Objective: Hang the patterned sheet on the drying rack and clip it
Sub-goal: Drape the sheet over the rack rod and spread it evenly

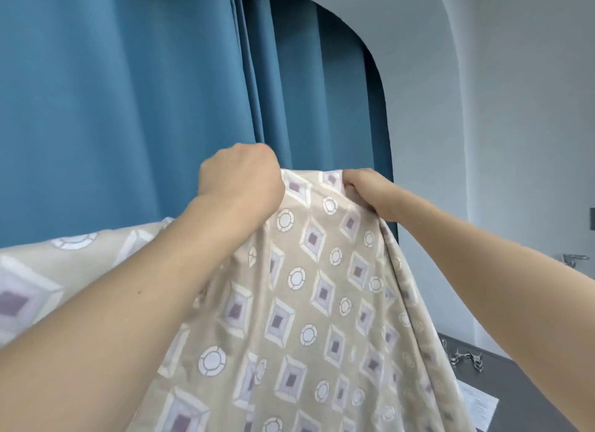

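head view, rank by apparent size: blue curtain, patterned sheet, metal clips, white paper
1. blue curtain and patterned sheet: both fill large areas of the frame, and the sheet is closer to the camera, so I won't rank them.
2. white paper, partly hidden by the sheet.
3. metal clips, smallest.

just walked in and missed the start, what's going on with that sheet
A person holds up a beige cotton sheet printed with white circles and purple-centred diamonds, gripping its top edge with the left hand and the right hand in front of a teal blue curtain. No drying rack shows in this view. A cluster of silver metal clips lies untouched on the dark grey surface at lower right, so nothing is clipped yet.
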A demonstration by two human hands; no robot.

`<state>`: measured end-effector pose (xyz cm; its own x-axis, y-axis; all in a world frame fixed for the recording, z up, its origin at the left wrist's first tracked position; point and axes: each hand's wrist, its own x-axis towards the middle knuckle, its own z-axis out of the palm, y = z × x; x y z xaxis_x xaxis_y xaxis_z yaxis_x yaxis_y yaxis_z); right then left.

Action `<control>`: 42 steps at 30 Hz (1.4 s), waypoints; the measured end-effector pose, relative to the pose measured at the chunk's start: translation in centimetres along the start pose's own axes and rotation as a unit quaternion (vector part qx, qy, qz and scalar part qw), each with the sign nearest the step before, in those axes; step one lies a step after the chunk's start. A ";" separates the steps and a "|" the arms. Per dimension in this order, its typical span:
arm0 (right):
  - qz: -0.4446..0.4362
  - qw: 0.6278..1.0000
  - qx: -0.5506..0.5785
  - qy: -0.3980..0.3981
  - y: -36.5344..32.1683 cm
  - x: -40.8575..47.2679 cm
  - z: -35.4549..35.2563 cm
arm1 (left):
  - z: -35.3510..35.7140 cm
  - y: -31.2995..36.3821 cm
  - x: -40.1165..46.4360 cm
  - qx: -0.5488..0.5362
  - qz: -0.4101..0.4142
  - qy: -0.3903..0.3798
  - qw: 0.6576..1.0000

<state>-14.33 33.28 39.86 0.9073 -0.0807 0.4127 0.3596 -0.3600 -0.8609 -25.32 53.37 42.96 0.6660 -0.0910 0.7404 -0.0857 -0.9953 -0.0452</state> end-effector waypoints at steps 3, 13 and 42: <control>-0.046 0.991 -0.109 -0.063 0.5 -0.7 0.8 | -1.7 -1.8 -1.3 0.079 -0.035 -0.021 0.996; -0.098 0.941 -0.308 -0.102 5.4 -3.0 -3.1 | 0.3 -1.6 -3.2 0.047 0.049 -0.129 0.989; -0.276 0.884 -0.317 0.206 -2.6 -6.6 8.7 | -0.6 -6.8 -8.0 0.181 0.043 0.075 0.980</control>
<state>-19.34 42.87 36.76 0.4278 -0.0147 0.9038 0.4101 -0.8879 -0.2085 -30.53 60.86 37.71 0.5485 -0.1953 0.8130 0.1504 -0.9334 -0.3258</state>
